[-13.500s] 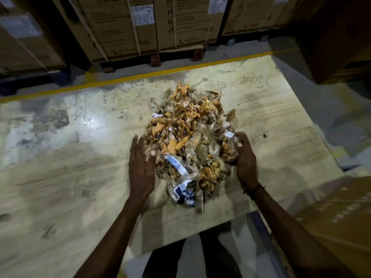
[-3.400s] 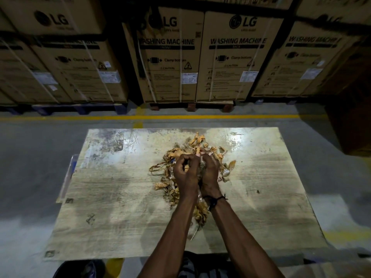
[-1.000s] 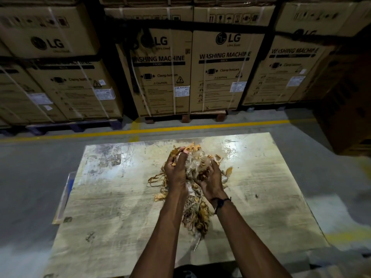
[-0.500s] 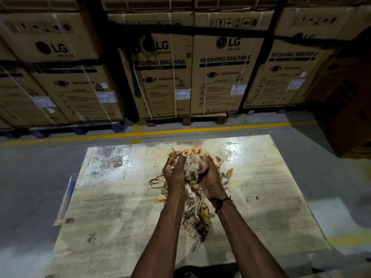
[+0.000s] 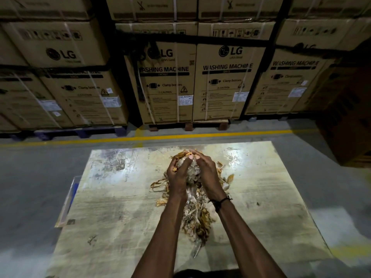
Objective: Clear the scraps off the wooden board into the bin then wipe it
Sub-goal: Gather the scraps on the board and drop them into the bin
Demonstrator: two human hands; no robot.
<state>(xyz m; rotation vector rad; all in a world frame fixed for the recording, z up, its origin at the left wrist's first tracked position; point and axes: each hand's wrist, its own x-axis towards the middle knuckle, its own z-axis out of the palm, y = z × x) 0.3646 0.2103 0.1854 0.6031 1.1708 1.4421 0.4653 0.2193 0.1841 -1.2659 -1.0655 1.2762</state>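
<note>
1. Stacked cardboard boxes (image 5: 218, 81) marked for washing machines stand on pallets along the far side, behind a yellow line (image 5: 180, 135) painted on the grey floor (image 5: 30, 177).
2. Nearer the camera lies the wooden board (image 5: 120, 207), pale and stained, with a bright glare patch on its far left part.
3. Scraps (image 5: 197, 219) of orange-brown strips and crumpled clear plastic form a loose pile about the middle of the board, trailing toward its near edge.
4. Both hands are raised together over the far part of that pile, cupping a clump of the scraps between them.
5. Left hand (image 5: 177, 173): fingers curled round the clump from the left, fingertips meeting those of the other hand on top.
6. Right hand (image 5: 208, 171): fingers curled round the same clump from the right; a dark band (image 5: 219, 202) circles its wrist.
7. More strips spread on the board to either side of the hands.
</note>
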